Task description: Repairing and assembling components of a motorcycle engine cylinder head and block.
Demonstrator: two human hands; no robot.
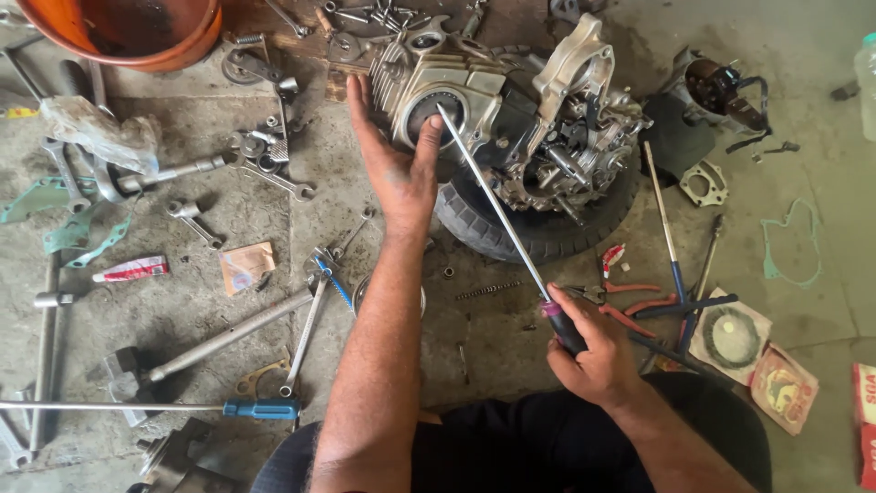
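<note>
dozens of loose tools crowd our concrete floor [182, 310]. at far left a blue-handled screwdriver [260, 408] and a long steel bar [228, 336] lie near our knee, with spanners [278, 181] and a small red-and-white tube [130, 269] farther up. an orange bucket [137, 36] sits at the top left, cut off by the edge; its inside is dark and we cannot tell what it holds.

our left hand [397, 169] is spread flat, fingers straight, palm against the side of the grey engine block [511, 110], thumb beside the round cylinder opening [436, 117]. the engine rests on a black tyre [538, 228], which hides its underside.

our right hand [593, 351] is closed in a fist round the handle of a long screwdriver [497, 205], whose shaft slants up to the left with its tip at the cylinder opening.

right of that lie red-handled pliers [620, 301], two more screwdrivers [671, 246], a round gasket on paper [730, 338] and a green gasket [789, 246]. a red box [865, 420] is cut off at the right edge.
</note>
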